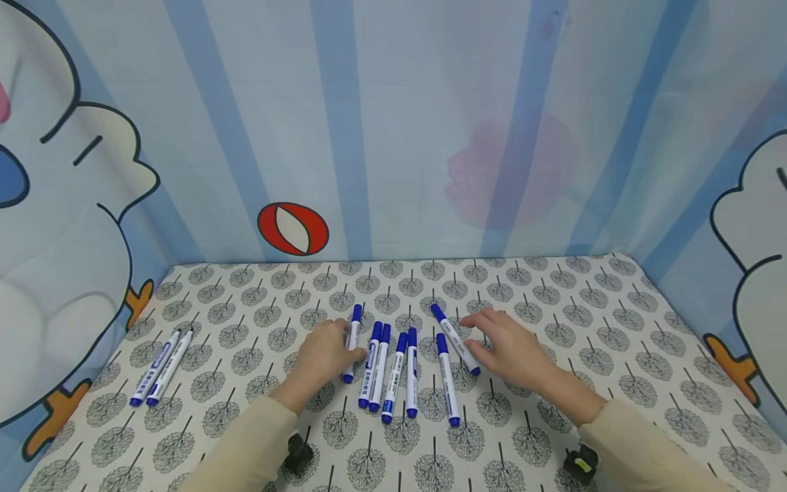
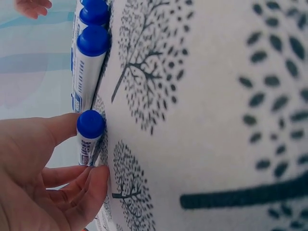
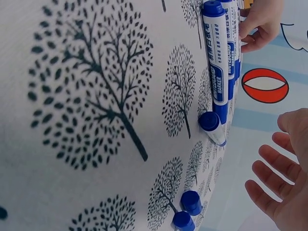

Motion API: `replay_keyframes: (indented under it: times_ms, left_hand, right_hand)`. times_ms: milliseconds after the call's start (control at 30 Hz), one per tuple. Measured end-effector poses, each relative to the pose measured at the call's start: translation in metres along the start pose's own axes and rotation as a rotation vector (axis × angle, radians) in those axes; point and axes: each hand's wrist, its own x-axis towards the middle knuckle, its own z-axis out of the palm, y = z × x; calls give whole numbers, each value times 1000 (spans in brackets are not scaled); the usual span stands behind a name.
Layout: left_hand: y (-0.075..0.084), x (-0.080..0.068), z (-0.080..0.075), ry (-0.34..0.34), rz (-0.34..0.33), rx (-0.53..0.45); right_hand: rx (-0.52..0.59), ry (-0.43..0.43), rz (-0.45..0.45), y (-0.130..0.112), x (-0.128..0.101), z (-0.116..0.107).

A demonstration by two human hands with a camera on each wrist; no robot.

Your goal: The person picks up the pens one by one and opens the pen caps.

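Several white markers with blue caps [image 1: 393, 372] lie side by side mid-table on the tree-print cloth [image 1: 553, 294]. My left hand [image 1: 349, 352] pinches the leftmost marker [image 1: 352, 340]. In the left wrist view its thumb and fingers [image 2: 98, 175] close round that marker [image 2: 89, 137] just below the cap, with more markers [image 2: 90, 57] beyond. My right hand [image 1: 486, 335] hovers open, fingers spread, just right of a tilted marker [image 1: 456, 339]. The right wrist view shows the open right hand [image 3: 276, 168] off the tilted marker's cap [image 3: 210, 122].
Two more markers [image 1: 162, 365] lie together at the table's left. A cartoon-print curtain [image 1: 393, 137] walls the table at the back and both sides. Black wrist-worn devices [image 1: 298, 454] [image 1: 581, 465] sit near the front edge.
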Motion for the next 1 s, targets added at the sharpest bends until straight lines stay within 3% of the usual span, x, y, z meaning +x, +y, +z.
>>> replay_keyframes:
  times_ms: [467,767,1000]
  left_hand:
    - [-2,-2,2,15,-3,-87]
    - [-7,-2,-2,34,-19,-26]
    - [-8,-6,-10,61,11,21]
  right_hand:
    - [-25,33,-27,-3,1,2]
    - [-18,36,-21,-3,1,2]
    - [-9,41,-31,-3,2,4]
